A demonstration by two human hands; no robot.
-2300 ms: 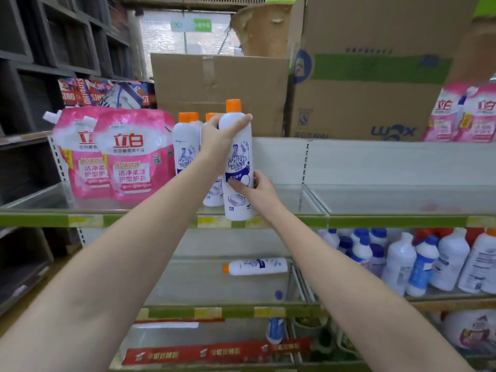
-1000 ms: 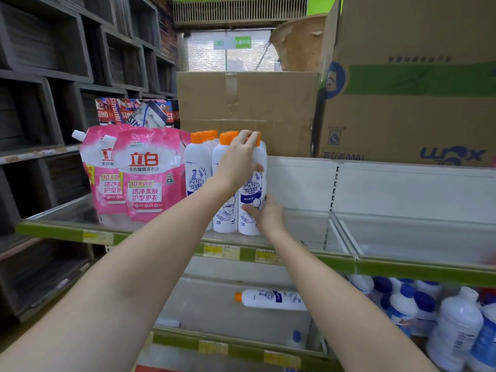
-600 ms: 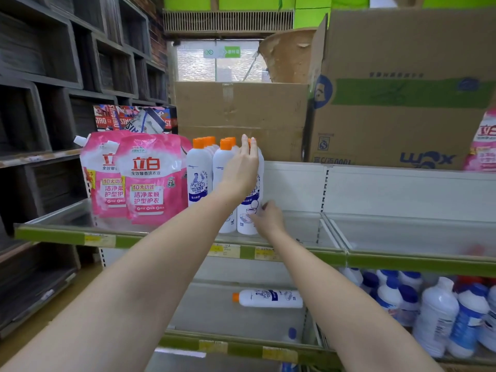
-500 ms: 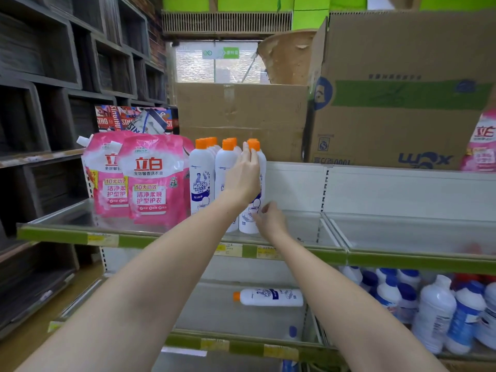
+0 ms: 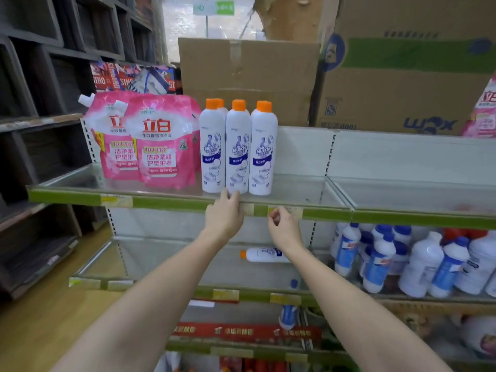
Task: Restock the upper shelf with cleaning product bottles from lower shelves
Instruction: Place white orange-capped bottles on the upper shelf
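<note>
Green-edged upper shelf (image 5: 166, 202), upright white orange-capped bottles (image 5: 237, 149)

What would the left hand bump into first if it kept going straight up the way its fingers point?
Probably the middle white bottle. The left hand points up over the shelf edge, its fingertips just below that bottle's base. Depth is hard to judge, so it may brush the shelf edge first.

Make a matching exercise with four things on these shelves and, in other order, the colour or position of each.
Things:
1. pouches
2. standing bottles
3. lying bottle
4. right-side bottles

States:
A. on its side, shelf below
B. blue caps
C. pink, left on the upper shelf
D. upright, orange caps, upper shelf

Pairs: 1-C, 2-D, 3-A, 4-B
</note>
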